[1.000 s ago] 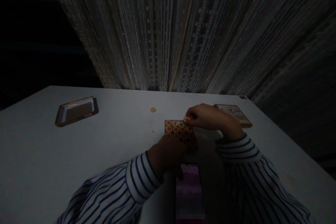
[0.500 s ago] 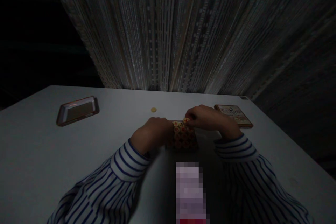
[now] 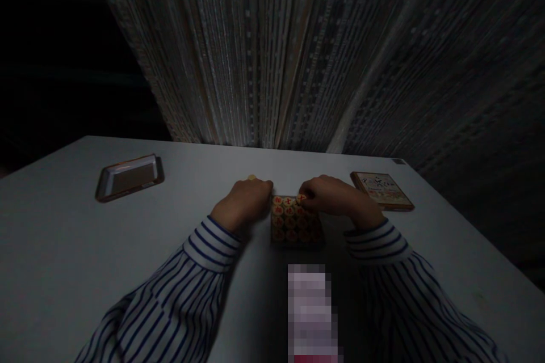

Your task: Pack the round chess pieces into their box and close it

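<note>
A small wooden box (image 3: 294, 241) packed with round chess discs marked in red and black lies on the white table (image 3: 63, 249) in front of me. My right hand (image 3: 330, 195) pinches one disc (image 3: 301, 199) at the box's far right corner. To the box's left, my left hand (image 3: 246, 201) lies with its fingers curled beside the far left corner. A single loose disc (image 3: 251, 177) peeks out just beyond the left hand's knuckles. Both arms wear blue-and-white striped sleeves.
An empty metal tray (image 3: 129, 176) sits at the far left of the table. A flat printed lid or board (image 3: 382, 190) lies at the far right. A tall wall of stacked sheets (image 3: 289, 51) rises behind the table. The room is dim.
My left hand has moved from the box's near side up and left, past its left edge toward the loose disc. My right hand stays at the far right corner on a disc.
</note>
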